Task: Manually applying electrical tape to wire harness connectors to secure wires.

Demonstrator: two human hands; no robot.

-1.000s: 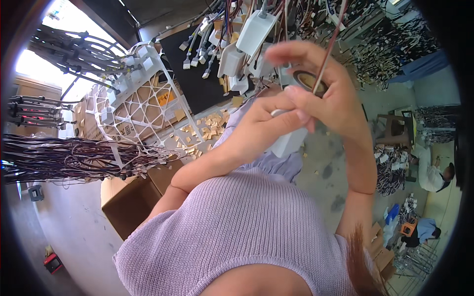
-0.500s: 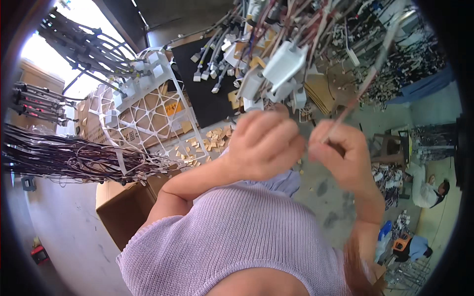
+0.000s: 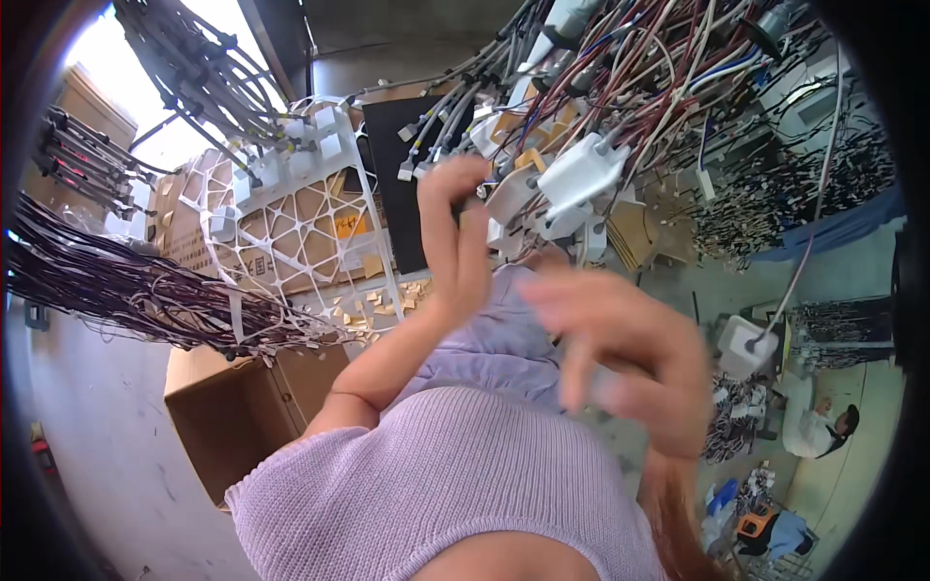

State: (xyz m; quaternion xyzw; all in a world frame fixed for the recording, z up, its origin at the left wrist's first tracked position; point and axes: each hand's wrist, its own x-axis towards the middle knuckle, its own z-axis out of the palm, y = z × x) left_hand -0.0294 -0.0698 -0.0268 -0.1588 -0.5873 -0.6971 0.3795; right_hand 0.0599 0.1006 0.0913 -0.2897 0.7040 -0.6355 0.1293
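My left hand is raised in front of my chest, its fingers bent at the top and parted, with nothing visible in it. Its fingertips are close to a cluster of white plastic connector housings on a hanging bundle of red, white and blue wires; whether they touch is unclear. My right hand, smeared by motion, is lower and to the right with its fingers spread, and I see nothing in it. Right of it, a white connector dangles from a long thin wire.
A white lattice rack stands at left before cardboard, with small tan pieces scattered beside it. Dark wire bundles hang at far left above an open cardboard box. A black board is behind. Other people sit at far right.
My hands have moved apart, the left swinging up and left, the right opening and dropping. The wire that ran from my right hand now hangs free at the right with its white connector.
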